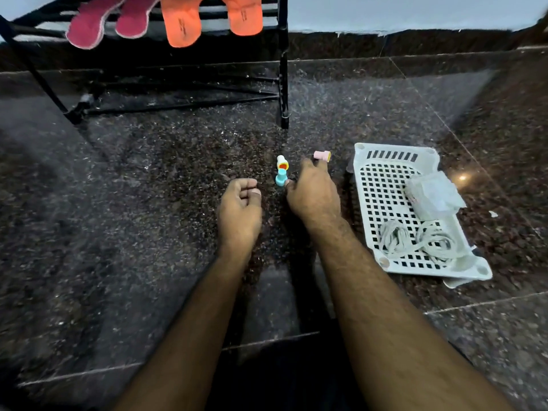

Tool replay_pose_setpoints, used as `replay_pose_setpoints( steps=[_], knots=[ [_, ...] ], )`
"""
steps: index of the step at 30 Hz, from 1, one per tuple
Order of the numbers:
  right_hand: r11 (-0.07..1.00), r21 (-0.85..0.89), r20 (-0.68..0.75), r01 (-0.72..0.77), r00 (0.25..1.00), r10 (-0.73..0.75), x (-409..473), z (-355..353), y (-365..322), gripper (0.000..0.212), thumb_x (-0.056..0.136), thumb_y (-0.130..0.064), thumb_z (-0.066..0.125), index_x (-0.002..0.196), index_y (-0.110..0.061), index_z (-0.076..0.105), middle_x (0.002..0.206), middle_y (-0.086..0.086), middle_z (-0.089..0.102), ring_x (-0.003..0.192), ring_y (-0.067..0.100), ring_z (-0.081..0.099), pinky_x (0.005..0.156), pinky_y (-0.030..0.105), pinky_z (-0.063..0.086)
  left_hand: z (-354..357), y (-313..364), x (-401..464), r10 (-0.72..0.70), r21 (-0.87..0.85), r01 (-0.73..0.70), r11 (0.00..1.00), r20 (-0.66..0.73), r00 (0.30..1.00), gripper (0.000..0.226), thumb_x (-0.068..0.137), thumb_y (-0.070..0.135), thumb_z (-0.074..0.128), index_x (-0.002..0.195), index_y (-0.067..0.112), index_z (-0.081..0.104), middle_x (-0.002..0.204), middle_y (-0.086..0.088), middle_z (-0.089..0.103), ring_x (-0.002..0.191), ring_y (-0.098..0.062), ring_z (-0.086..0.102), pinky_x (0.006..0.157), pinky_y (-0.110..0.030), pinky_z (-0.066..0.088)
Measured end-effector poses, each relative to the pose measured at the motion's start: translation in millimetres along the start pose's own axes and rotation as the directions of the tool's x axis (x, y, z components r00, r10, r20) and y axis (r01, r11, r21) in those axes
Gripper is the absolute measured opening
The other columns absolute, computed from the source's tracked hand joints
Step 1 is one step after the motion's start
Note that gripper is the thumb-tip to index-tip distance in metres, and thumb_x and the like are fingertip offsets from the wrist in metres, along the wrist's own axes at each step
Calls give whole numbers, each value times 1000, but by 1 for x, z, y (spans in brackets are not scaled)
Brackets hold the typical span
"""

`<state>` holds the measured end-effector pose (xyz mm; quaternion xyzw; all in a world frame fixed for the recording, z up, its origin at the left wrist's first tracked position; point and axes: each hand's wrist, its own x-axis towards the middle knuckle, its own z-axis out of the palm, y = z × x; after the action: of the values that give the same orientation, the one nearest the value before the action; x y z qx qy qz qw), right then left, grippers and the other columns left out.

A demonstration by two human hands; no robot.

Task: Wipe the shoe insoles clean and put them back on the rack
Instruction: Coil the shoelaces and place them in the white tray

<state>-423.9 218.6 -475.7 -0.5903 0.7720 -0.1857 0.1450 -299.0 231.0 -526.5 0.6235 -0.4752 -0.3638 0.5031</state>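
Observation:
Two maroon insoles (89,23) and two orange insoles (181,20) lie on the top shelf of a black metal rack (283,84) at the upper left, their heels hanging over its front edge. My left hand (240,206) hovers over the dark floor with its fingers loosely curled and nothing in it. My right hand (311,191) is spread low over the floor just to the right. Its thumb tip is beside a small blue piece (280,178) and a fingertip is by a small pink piece (322,155). A white and orange piece (281,163) stands behind the blue one.
A white perforated plastic tray (382,179) sits on the floor to the right of my right hand. It holds a clear-wrapped white pack (433,194) and two coils of white cord (415,238). The floor is dark speckled stone, with a wall behind the rack.

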Motion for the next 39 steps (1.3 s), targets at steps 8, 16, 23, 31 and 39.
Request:
replay_pose_setpoints(
  steps=[8, 16, 23, 31, 39],
  knots=[
    [998, 5, -8, 57, 998, -57, 42, 33, 3, 39, 90, -21, 66, 125, -14, 49, 130, 13, 45, 103, 35, 62, 82, 43, 50, 8, -33, 39, 86, -18, -86, 996, 28, 996, 16, 95, 11, 64, 110, 15, 67, 101, 3, 69, 80, -4, 62, 78, -20, 51],
    [997, -6, 36, 82, 996, -82, 48, 43, 0, 26, 90, -35, 64, 111, -20, 63, 111, 8, 67, 103, 31, 64, 82, 38, 50, 22, -36, 31, 174, 119, -189, 975, 125, 977, 36, 82, 7, 74, 114, 24, 68, 109, 5, 64, 87, -8, 63, 84, -29, 55],
    [986, 99, 208, 132, 967, -150, 51, 35, -10, 19, 87, -39, 69, 93, -22, 72, 86, 1, 71, 83, 18, 65, 75, 27, 51, 20, -37, 26, 263, 218, -270, 938, 58, 963, 33, 86, 1, 65, 117, 11, 68, 111, -4, 64, 96, -18, 62, 88, -23, 45],
    [980, 5, -116, 198, 974, -196, 61, 51, 2, 40, 96, -34, 57, 134, -25, 55, 132, 12, 47, 121, 30, 47, 102, 42, 44, 22, -49, 35, 248, 133, -228, 964, -162, 955, 27, 93, 11, 63, 119, 14, 68, 116, 0, 68, 106, -22, 62, 95, -40, 51],
    [966, -177, -33, 189, 980, -198, 79, 63, 14, 22, 93, -21, 55, 113, -17, 61, 114, 10, 60, 107, 31, 58, 87, 42, 52, 30, -37, 39, 234, 347, -157, 925, -192, 953, 20, 93, 21, 66, 112, 20, 64, 102, -1, 69, 99, -27, 60, 89, -40, 39]
  ],
)
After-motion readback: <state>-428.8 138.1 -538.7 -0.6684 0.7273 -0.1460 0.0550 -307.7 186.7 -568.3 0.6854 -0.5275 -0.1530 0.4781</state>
